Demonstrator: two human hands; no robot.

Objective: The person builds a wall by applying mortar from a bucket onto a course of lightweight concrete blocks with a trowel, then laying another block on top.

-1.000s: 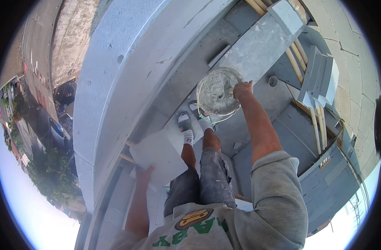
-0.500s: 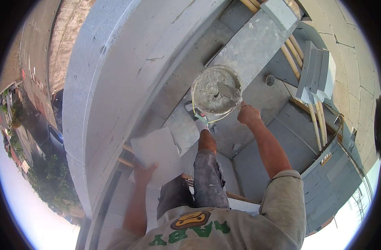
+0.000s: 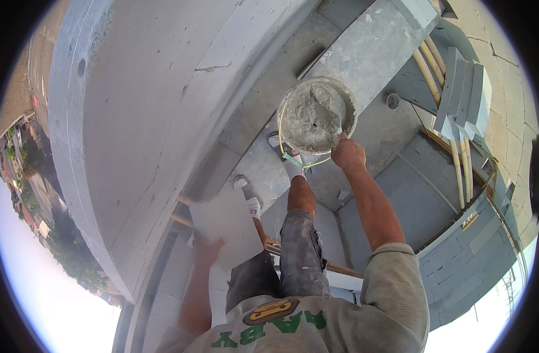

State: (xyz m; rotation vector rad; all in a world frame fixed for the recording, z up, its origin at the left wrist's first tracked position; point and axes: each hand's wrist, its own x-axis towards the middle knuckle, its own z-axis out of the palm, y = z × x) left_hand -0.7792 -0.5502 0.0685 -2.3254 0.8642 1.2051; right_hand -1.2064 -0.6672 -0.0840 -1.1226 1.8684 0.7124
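My right hand [image 3: 347, 154] is closed on the handle of a trowel, whose blade [image 3: 331, 120] is in the grey mortar at the right side of a bucket [image 3: 316, 112] with a yellow-green handle. The bucket is at the concrete plank beyond my feet. My left hand [image 3: 207, 250] grips the lower left edge of a square, light-grey tile [image 3: 219, 223] beside my leg. My feet, in white socks and sandals, show below the bucket, partly hidden by it and by the tile.
A thick concrete parapet [image 3: 134, 117] curves along my left, with street and trees beyond. Bamboo poles [image 3: 425, 67] and stacked grey slabs [image 3: 463, 88] lie at right. A small metal can [image 3: 392, 101] sits near the plank [image 3: 369, 53]. A lower recess [image 3: 393, 197] has wooden edging.
My right hand drew back from the bucket, then moved up to its lower rim with the trowel. The tile in my left hand shifted slightly. The parapet fills more of the view.
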